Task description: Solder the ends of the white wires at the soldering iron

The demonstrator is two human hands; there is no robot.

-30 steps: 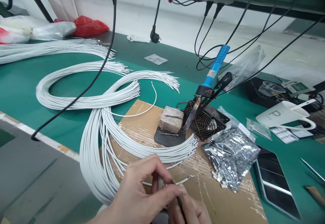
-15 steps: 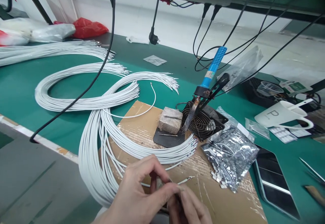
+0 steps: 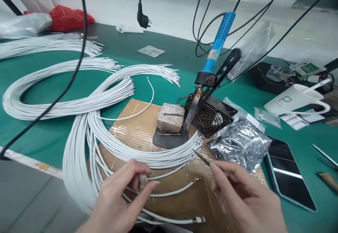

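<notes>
1. Fingers of our left hand (image 3: 124,197) are pinching a small white connector (image 3: 143,180) above the cardboard (image 3: 137,120).
2. Our right hand (image 3: 245,197) is gripping tweezers (image 3: 201,157), tips nearing the wire bundle (image 3: 148,155).
3. We're seeing a soldering iron (image 3: 211,53) leaning over the fan (image 3: 208,118) just beyond.

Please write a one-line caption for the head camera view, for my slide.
Left hand pinches a white wire, right hand holds tweezers near the wire bundle.

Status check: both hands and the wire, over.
Left hand pinching a white wire near its end. Right hand holding tweezers, tips by the wire bundle. Soldering iron parked in its stand, apart from both hands.
</notes>
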